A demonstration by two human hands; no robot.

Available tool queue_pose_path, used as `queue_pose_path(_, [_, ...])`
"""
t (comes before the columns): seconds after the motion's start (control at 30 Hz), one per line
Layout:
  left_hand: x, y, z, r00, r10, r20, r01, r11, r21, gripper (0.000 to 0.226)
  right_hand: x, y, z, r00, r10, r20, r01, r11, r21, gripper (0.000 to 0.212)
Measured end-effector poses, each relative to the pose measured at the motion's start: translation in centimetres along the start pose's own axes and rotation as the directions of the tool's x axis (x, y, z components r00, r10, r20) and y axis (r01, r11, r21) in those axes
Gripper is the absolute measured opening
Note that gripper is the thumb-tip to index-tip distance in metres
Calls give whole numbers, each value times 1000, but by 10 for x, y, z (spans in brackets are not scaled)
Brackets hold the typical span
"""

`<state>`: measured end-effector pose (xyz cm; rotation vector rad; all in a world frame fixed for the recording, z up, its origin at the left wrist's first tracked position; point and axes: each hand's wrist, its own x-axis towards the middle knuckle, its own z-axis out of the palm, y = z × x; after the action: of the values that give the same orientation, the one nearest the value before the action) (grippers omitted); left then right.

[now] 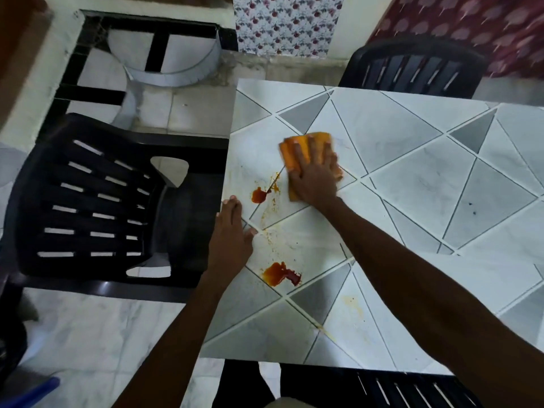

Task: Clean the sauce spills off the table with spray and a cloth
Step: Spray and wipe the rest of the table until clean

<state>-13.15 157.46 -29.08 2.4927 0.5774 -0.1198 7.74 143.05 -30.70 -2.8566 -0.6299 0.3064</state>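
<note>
Head | right hand [316, 176] fingers spread, pressing cloth [287, 150] | left hand [232, 234] fingers straight on table [426, 184] edge

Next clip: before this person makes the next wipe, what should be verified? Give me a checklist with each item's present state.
1. Folded orange cloth flat under the right hand: ok.
2. Left hand rests on the edge of the grey triangle-patterned table: ok.
3. Small red sauce blot beside the cloth wiped: not ok.
4. Larger red sauce puddle wiped: not ok.
5. Faint yellowish smear near the front edge cleared: not ok.
6. Spray within reach: cannot tell, none in view.
</note>
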Motion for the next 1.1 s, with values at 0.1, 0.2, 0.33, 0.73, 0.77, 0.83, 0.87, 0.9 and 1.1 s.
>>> queue_pose_path(0.1, [-1, -2, 0, 1000, -6, -8, 6, 999, -33, 75, -21, -32, 12, 968, -251, 1, 251, 967, -42, 64])
queue_pose_path(0.2, [-2, -5, -2, 1000, 1, -2, -1, 997, -79, 76, -76, -12, 14, 903, -422, 79, 425, 905, -14, 62])
queue_pose_path(0.33, [-11, -4, -11, 1000, 11, -11, -11, 1000, -22, 75, -91, 32, 5, 917, -388, 95, 392, 919, -30, 61])
queue_pose_path(0.73, [-42, -25, -9, 996, -80, -28, 80, 997, -3, 79, 22, -116, 21, 890, -453, 55, 456, 887, -68, 60])
queue_pose_path(0.77, [-45, -25, -10, 995, -91, -32, 91, 996, -6, 80, 2, -109, 25, 844, -531, 76, 536, 841, -78, 58])
queue_pose_path(0.83, [-49, -26, -10, 994, -109, -28, 108, 994, -28, 79, -33, -79, 25, 765, -629, 139, 642, 763, -75, 58])
queue_pose_path(0.87, [-51, -27, -10, 994, -109, -23, 108, 993, -38, 78, -42, -63, 21, 736, -655, 168, 672, 738, -66, 59])
queue_pose_path(0.9, [-52, -28, -9, 994, -103, -19, 103, 994, -44, 78, -41, -47, 16, 737, -654, 172, 672, 737, -75, 58])
queue_pose_path(1.1, [-52, -31, -7, 994, -114, -4, 113, 991, -65, 78, 18, -77, 9, 964, -259, 60, 263, 963, -62, 64])
